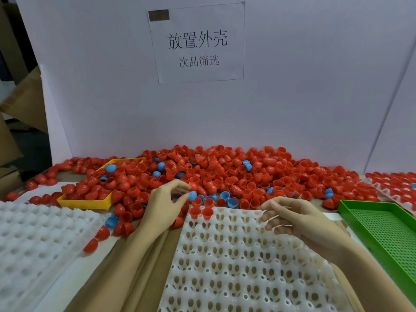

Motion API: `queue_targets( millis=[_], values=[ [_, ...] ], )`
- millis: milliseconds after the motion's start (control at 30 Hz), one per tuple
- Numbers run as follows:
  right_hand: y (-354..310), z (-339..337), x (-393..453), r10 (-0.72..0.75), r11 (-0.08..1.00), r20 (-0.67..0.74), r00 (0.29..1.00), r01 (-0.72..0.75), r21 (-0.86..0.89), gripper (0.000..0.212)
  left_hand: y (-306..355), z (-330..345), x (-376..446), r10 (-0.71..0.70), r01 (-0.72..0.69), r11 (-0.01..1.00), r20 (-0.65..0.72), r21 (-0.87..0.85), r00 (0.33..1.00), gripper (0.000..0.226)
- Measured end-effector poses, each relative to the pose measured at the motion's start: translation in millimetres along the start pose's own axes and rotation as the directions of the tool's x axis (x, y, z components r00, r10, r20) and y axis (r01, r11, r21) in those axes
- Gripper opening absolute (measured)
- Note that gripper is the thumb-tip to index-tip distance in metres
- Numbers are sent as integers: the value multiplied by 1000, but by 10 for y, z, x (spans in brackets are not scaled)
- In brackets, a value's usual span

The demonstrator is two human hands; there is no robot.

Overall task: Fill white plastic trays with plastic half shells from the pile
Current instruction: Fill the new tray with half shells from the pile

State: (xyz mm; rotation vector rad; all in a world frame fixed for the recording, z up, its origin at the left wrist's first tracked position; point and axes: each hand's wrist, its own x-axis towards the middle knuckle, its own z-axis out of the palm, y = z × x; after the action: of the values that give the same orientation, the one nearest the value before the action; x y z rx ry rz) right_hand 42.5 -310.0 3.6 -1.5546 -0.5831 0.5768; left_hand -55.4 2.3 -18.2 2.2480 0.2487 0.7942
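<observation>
- Head view: large pile of red plastic half shells (225, 172), a few blue ones mixed in, heaped along the far side of the tabletop (74, 284) against a white backboard.
- White perforated plastic tray (236, 262) in the middle, near-empty; two red half shells (201, 212) seated open side up at its far left corner, pile just beyond that edge.
- Left hand (164, 203) at the pile's near edge, thumb and fingertips pinching a small blue plastic half shell (192, 195).
- Right hand (290, 217) over the tray's far edge, fingers loosely curled, holding nothing visible.
- Second white tray (33, 235) at left, empty; yellow plastic bin (85, 202) partly buried in shells; green mesh plastic tray (382, 230) at right; a filled tray (396, 185) far right.
- Step in hand, by judgement: early in filling, a shell picked, not yet placed.
- Next move likely calls for turning the blue shell open side up and seating it in the hole just beside the two red ones.
</observation>
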Motion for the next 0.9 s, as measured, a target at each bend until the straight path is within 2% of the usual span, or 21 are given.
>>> queue_targets(
  millis=[167, 233, 300, 367, 467, 600, 700, 800, 833, 900],
  values=[
    [-38, 13, -36, -38, 999, 21, 999, 39, -35, 27, 450, 101, -90, -1, 38, 923, 96, -384, 995, 15],
    [-67, 46, -56, -81, 992, 56, 995, 86, -91, 24, 617, 188, -171, 18, 53, 875, 142, -481, 990, 15],
    [-98, 98, -88, -129, 982, 112, 985, 142, -121, 32, 751, 299, -260, 53, 63, 846, 203, -529, 978, 13],
    [-130, 169, -112, -178, 970, 134, 975, 197, -144, 38, 834, 400, -340, 82, 71, 835, 250, -546, 965, 12],
    [-159, 247, -121, -273, 926, 90, 958, 287, -244, 26, 873, 469, -396, 66, 99, 822, 266, -561, 962, 8],
    [-174, 249, -128, -295, 918, 50, 954, 298, -261, 18, 895, 424, -375, 20, 142, 787, 255, -601, 967, 17],
    [-173, 212, -128, -290, 923, 1, 957, 280, -265, 20, 878, 349, -357, 137, 36, 863, 303, -503, 943, 29],
    [-157, 188, -119, -287, 925, -7, 958, 276, -261, 20, 865, 362, -395, 288, -202, 927, 253, -317, 924, 36],
    [-149, 183, -118, -287, 926, -2, 958, 277, -255, 21, 866, 387, -410, 302, -229, 925, 224, -303, 927, 32],
    [-141, 169, -120, -287, 930, 9, 958, 281, -238, 24, 869, 434, -438, 241, -151, 926, 233, -347, 942, 24]
  ],
)
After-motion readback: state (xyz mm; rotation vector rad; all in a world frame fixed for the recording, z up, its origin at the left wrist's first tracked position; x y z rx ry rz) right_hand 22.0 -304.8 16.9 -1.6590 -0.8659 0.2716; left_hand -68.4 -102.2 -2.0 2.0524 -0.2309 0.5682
